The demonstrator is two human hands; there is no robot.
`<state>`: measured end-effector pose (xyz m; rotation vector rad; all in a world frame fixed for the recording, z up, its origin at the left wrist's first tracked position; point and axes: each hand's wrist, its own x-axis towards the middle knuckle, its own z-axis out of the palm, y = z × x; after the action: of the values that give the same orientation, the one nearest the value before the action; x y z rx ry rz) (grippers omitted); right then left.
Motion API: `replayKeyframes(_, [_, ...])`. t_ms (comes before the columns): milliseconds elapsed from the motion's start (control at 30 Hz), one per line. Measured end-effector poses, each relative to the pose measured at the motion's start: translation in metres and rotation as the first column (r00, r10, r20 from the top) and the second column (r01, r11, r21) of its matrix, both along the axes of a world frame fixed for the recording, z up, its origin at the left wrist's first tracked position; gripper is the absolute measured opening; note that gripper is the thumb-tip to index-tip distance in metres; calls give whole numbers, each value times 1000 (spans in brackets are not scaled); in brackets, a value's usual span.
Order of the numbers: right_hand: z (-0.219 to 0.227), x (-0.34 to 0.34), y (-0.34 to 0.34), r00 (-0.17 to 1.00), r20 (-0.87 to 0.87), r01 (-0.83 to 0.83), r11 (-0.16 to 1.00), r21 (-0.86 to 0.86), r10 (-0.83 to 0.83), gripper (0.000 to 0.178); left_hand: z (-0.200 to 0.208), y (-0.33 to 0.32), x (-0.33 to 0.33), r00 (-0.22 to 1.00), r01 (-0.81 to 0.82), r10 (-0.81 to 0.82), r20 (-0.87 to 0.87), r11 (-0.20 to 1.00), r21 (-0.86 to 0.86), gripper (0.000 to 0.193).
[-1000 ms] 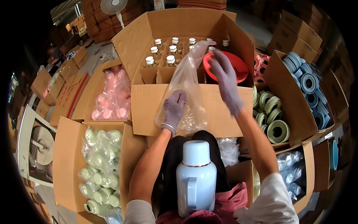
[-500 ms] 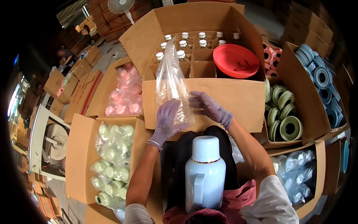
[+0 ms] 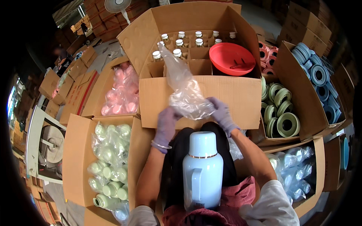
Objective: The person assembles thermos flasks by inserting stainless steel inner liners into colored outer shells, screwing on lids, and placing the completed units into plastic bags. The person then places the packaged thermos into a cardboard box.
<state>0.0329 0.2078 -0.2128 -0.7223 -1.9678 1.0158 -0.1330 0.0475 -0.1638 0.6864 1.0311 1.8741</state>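
A clear plastic bag (image 3: 184,88) is spread in front of the carton's near flap, its narrow far end lying over the bottle tops. My left hand (image 3: 167,122), in a purple-grey glove, is closed on the near left edge of the bag. On the opposite edge, my gloved right hand (image 3: 222,114) pinches the film. Between the hands the near end of the bag bulges wide. A light blue vacuum flask (image 3: 203,175) with a handle and a cup lid stands upright in my lap, touched by neither hand.
Ahead, a divided carton (image 3: 203,98) holds bottles with white caps (image 3: 178,52) and a red bowl (image 3: 230,60) on top. Boxes of bagged pink parts (image 3: 122,92) and green parts (image 3: 111,150) flank my left. Green rings (image 3: 288,124), blue rings (image 3: 319,76) and bagged blue parts (image 3: 296,169) fill boxes at right.
Both hands now grip the bag's near edge, where before the right hand was open beside it. The bag's near end has lifted and puffed wider, and its far tip has swung left.
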Motion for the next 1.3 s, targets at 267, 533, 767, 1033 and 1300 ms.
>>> replayKeyframes(267, [39,87,-111,983,-69,180,978,107,-173,27,-20,-148,21,715,117,-189,-673,982,-151,19])
replayKeyframes(533, [-2,181,-227,971,235,-169,808,564,39,23,11,-237,89,-185,533,-771,-610,443,-721,38])
replayKeyframes(767, [-34,272,-270,836,404,-496,826,266,371,34,115,-189,92,523,-50,-220,-823,956,-287,33])
replayKeyframes(1033, [3,225,-277,760,272,-601,797,-50,590,21,-13,-329,54,701,-188,-233,-674,851,-490,29])
replayKeyframes(1300, [68,-9,-340,445,153,-887,412,209,882,34,-34,-537,79,603,-726,720,343,674,-138,23])
